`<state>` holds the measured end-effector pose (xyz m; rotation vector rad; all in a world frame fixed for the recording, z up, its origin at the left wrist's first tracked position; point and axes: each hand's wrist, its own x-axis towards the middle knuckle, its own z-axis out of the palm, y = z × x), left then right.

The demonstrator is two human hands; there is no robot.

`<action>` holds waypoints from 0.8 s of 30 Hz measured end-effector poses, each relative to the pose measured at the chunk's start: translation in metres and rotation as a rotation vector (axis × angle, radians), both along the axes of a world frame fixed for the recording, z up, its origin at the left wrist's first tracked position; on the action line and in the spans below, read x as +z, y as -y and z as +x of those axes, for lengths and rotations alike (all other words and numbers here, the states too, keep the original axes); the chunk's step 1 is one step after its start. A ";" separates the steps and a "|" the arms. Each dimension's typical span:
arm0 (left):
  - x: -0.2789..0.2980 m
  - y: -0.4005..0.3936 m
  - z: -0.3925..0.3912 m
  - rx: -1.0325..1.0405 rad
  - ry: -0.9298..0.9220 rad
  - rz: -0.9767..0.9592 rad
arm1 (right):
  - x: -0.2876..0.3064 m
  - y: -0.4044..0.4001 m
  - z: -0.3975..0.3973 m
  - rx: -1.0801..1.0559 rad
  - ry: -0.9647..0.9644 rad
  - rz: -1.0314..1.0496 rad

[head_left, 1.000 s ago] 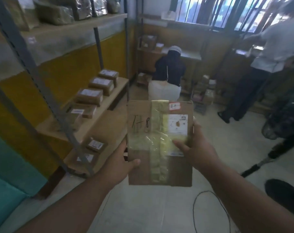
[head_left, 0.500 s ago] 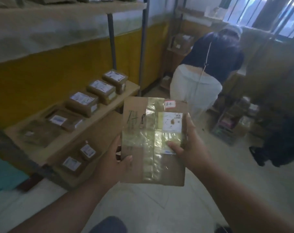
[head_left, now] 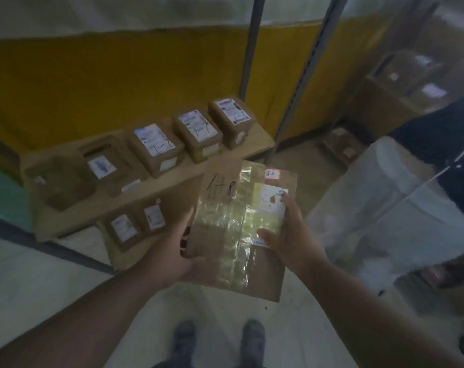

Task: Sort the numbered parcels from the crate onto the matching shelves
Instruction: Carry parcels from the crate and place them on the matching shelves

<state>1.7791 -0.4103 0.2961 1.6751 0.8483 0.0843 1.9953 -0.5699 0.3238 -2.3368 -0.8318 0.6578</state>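
Two hands hold one flat brown parcel (head_left: 241, 229) up in front of the shelves. The left hand (head_left: 177, 251) grips its left edge, with the thumb lying on top near the bottom corner and the other fingers hidden underneath. The right hand (head_left: 289, 235) grips its right edge, thumb pressed down on the front, one fingertip (head_left: 288, 200) showing up beside the white label (head_left: 272, 203); the rest are behind the parcel, so I cannot tell how they sit.

The parcel has "1-8" written on it in black pen, near its top left. Shiny clear tape (head_left: 233, 221) crosses the front. The white label is torn and too blurry to read. A little red-edged sticker (head_left: 272, 174) sits at the top right corner — its marks are too small to read.

Just behind the parcel is a low wooden shelf (head_left: 114, 205) with a row of brown boxes. Three of them (head_left: 156, 148) (head_left: 197, 134) (head_left: 232, 120) have white labels with pen writing that looks like "1-7". A lower shelf board (head_left: 135, 251) holds two small labelled boxes (head_left: 123, 229) (head_left: 153, 217).

Two dark shoes (head_left: 217, 338) stand on the pale floor — right under the parcel. Another person (head_left: 416, 197) is close on the right.
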 end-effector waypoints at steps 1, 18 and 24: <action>-0.010 0.002 0.004 0.043 -0.010 0.011 | -0.012 -0.007 0.011 0.043 -0.021 -0.004; -0.287 -0.033 0.076 0.337 -0.355 0.026 | -0.295 -0.128 0.112 0.340 -0.032 -0.373; -0.384 -0.090 0.097 0.365 -0.288 -0.014 | -0.397 -0.211 0.142 0.424 0.074 -0.367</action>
